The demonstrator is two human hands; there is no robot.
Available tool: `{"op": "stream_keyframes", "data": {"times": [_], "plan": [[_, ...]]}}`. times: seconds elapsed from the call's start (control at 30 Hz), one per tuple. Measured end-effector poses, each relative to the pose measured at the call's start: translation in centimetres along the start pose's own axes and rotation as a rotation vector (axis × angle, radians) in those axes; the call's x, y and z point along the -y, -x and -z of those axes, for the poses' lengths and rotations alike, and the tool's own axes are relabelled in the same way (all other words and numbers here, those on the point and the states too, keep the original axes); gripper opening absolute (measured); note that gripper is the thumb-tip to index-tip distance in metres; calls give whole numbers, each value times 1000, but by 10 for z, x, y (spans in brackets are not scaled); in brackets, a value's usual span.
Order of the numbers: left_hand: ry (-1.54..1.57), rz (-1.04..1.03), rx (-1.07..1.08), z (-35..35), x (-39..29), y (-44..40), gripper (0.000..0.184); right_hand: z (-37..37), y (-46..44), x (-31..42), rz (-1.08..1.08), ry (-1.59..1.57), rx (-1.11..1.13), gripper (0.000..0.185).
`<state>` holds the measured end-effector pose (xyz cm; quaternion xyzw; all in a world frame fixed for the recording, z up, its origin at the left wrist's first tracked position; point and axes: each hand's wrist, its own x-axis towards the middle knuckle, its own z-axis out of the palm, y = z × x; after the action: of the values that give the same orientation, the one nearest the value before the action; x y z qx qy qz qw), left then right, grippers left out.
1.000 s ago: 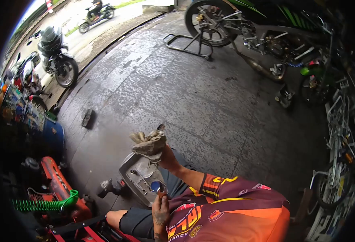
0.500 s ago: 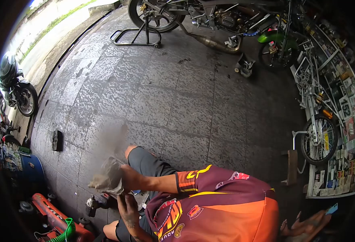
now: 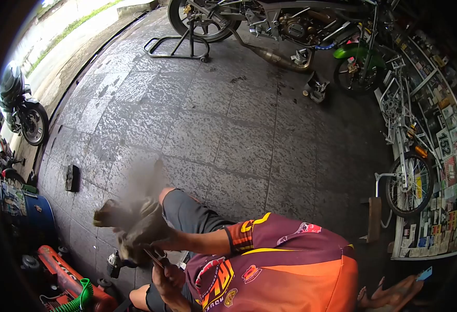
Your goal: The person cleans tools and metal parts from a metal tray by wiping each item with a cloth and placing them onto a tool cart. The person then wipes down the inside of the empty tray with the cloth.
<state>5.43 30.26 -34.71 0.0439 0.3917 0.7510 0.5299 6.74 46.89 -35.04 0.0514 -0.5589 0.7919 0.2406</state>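
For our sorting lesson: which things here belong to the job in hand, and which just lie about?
In the job, seemingly:
- cloth, at right hand
- metal piece, at left hand

Lying about, seemingly:
- dark block
- metal parts
- wooden board

- Right forearm (image 3: 202,243): bare, lying almost level across the view, its far end meeting the cloth (image 3: 145,221).
- Right hand (image 3: 168,243): at the torso-side edge of the cloth, in contact with it; the fingers are partly hidden in the dim folds.
- Left hand (image 3: 167,275): just below the cloth in the view, fingers bent and pointing up toward it; their exact grip is unclear.
- Left wrist (image 3: 173,294): below the cloth, roughly in line with the forearm.
- Left forearm (image 3: 185,303): slanting up toward the cloth, mostly hidden by the torso.
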Motion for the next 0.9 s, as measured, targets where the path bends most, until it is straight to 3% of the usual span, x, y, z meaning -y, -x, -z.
{"op": "stream_keyframes", "data": {"times": [0.07,0.1,0.13,0.17,0.2,0.27,0.33,0.4,0.47,0.53,0.6,0.63,0.67,0.7,0.8,0.87,0.9], "plan": [[93,14,79,5,7,-5,41,-13,9,-35,371,454,-38,30],[192,29,153,0,9,-6,39,-11,1,-13,371,456,-38,30],[193,31,149,-7,15,-7,39,-8,-4,11,223,391,-25,28],[-81,-151,-138,-29,20,-13,35,-5,-11,27,77,326,-9,27],[-356,-334,-422,-43,24,-17,30,-1,-14,23,78,327,-5,27],[-343,-365,-429,-41,33,-16,22,8,-18,10,50,396,-161,27],[-672,-502,-455,-38,40,-21,19,7,-15,7,154,403,-199,25],[-728,-502,-447,-34,37,-20,18,8,-21,16,367,398,-295,31],[-574,-416,-357,-32,32,-15,19,18,-21,13,325,439,-255,29],[-481,-353,-410,-9,31,-1,20,29,-26,19,290,477,-210,28],[-388,-288,-458,-3,22,7,22,43,-32,32,473,666,199,26],[-353,-219,-350,-8,11,18,24,42,-31,27,674,808,124,30],[-318,-150,-244,-10,4,25,27,35,-23,21,672,804,124,30],[-209,-98,-67,-5,-3,25,31,22,-11,18,168,80,4,30],[18,-81,-244,-9,0,23,37,6,-7,23,-139,-513,-15,31],[3,-94,-147,-5,14,11,39,-16,7,-6,-45,-187,-34,28],[-11,-104,-55,-1,20,6,41,-10,4,6,-310,95,120,29]]}}
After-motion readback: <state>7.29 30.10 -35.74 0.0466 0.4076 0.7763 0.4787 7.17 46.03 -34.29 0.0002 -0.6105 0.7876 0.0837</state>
